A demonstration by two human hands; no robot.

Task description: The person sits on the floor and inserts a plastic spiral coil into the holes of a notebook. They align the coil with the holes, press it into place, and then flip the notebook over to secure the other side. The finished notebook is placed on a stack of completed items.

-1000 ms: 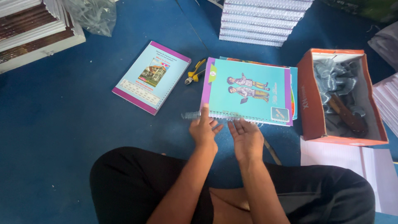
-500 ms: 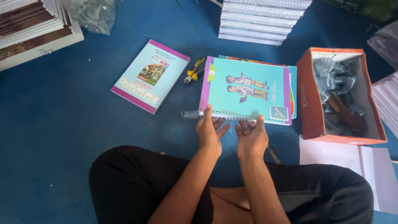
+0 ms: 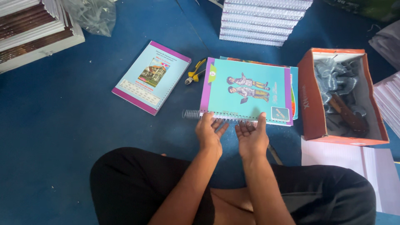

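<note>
A turquoise notebook (image 3: 246, 89) with a purple border lies on the blue floor in front of me, on top of other covers. A metal spiral coil (image 3: 192, 113) runs along its near punched edge and sticks out to the left. My left hand (image 3: 209, 132) rests flat on the coil at the near edge, fingers spread. My right hand (image 3: 252, 135) is palm up beside it, fingertips touching the same edge. Neither hand grips anything.
A second light-blue notebook (image 3: 151, 77) lies to the left, yellow-handled pliers (image 3: 194, 71) between the two. An orange cardboard box (image 3: 309, 102) of metal coils stands at right. Stacks of bound books (image 3: 264, 21) lie behind, white paper (image 3: 346, 160) near right, a plastic bag (image 3: 89, 14) far left.
My right hand turned from palm down to palm up. Both hands moved slightly forward along the coiled edge, and more of the coil sits in the holes.
</note>
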